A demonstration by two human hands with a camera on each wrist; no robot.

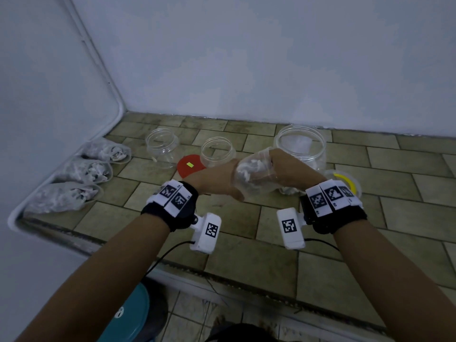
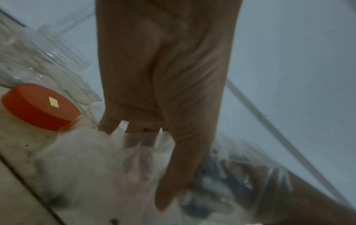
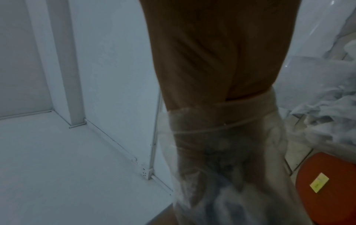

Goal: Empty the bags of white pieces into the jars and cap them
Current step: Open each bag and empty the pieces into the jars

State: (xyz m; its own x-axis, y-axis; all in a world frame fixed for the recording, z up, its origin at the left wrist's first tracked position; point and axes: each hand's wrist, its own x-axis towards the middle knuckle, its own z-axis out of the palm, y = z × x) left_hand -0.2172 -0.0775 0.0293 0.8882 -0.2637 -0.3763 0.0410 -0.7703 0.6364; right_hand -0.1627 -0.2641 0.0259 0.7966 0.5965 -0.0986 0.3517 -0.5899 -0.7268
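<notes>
Both my hands hold one clear bag of white pieces (image 1: 249, 175) above the tiles, in front of the big open jar (image 1: 302, 146). My left hand (image 1: 219, 180) cups the bag's lower end, thumb in front and fingers behind it. My right hand (image 1: 287, 169) grips the bag's top end beside the jar's mouth. The left wrist view shows my left hand (image 2: 163, 79) on the bag (image 2: 92, 167); the right wrist view shows my right hand (image 3: 217, 53) wrapped in the bag's film (image 3: 221, 152). Some white pieces lie in the big jar. Two smaller jars (image 1: 161, 146) (image 1: 217, 151) stand open.
Three filled bags (image 1: 108, 150) (image 1: 86, 170) (image 1: 64, 197) lie along the left wall. A red lid (image 1: 188, 166) lies between the smaller jars, and a clear lid with a yellow ring (image 1: 345, 183) sits right of the big jar. A teal stool (image 1: 128, 314) stands below the tiled ledge.
</notes>
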